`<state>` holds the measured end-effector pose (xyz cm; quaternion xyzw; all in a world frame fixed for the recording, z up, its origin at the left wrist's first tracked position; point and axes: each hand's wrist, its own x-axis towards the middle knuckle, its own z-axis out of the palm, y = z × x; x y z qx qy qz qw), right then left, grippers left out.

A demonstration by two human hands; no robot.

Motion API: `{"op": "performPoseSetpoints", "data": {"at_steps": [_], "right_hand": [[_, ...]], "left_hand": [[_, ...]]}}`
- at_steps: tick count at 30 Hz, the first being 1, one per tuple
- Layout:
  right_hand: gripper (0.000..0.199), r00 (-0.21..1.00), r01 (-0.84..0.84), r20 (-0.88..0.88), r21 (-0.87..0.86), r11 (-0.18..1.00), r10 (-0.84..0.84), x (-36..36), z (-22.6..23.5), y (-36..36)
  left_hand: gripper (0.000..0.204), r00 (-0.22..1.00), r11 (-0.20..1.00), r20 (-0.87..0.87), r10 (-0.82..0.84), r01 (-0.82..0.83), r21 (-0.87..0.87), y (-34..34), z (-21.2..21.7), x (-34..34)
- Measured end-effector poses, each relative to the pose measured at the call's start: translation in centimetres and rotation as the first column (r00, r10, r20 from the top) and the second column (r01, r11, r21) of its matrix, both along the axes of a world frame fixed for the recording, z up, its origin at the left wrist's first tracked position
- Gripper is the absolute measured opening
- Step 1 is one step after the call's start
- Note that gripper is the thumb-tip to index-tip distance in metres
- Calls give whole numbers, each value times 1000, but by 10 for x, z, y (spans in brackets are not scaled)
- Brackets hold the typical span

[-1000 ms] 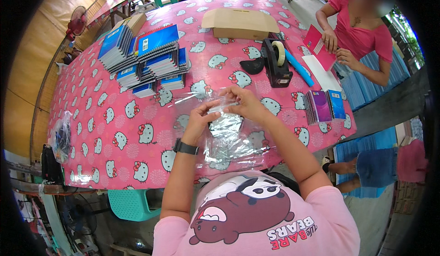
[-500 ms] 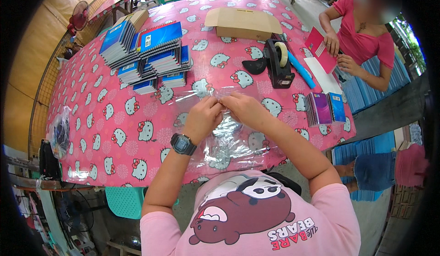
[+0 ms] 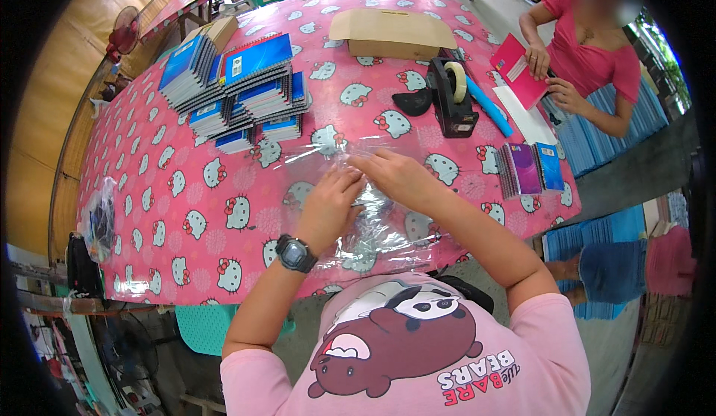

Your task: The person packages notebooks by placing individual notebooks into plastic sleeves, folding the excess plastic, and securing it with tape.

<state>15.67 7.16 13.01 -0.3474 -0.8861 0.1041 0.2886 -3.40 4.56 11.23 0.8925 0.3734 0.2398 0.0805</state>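
Note:
A clear plastic sheet or bag [image 3: 380,233], shiny and crinkled, lies at the near edge of the table in front of me; I cannot tell whether it is one layer or several. On its left part rests my left hand [image 3: 332,201], thumb apart from the bent fingers, a dark watch [image 3: 296,253] on that wrist. My right hand [image 3: 400,180] is beside it, fingertips pressed together on the plastic near its upper middle. Its thumb is hidden.
Spiral notebooks [image 3: 257,62] are stacked at the far left. A cardboard box [image 3: 391,47], a black tape dispenser [image 3: 453,110] and a blue roll [image 3: 488,106] lie beyond my hands. Small notebooks [image 3: 520,170] stand at right. A co-worker [image 3: 589,58] handles a pink notebook [image 3: 518,69].
My left hand has slid slightly down toward me, its thumb now apart from the fingers. The right hand's fingertips moved a little left. The co-worker's pink notebook has tilted.

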Motion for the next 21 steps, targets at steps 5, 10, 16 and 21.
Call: {"op": "performPoseSetpoints", "data": {"at_steps": [5,10,16,21], "right_hand": [[44,999,39,8,-236,971,-38,18,2,-31],[35,975,107,-211,139,985,-76,22,-47,-37],[30,960,115,-273,156,981,-69,41,-33,-9],[52,474,674,-551,-275,685,-687,160,-50,99]], "left_hand": [[50,1000,998,14,22,-23,56,-10,-6,4],[53,991,998,112,69,-69,-3,-16,-4,15],[50,989,987,83,119,-127,101,-19,-35,18],[45,953,972,214,217,-230,38,-22,-40,24]]}}
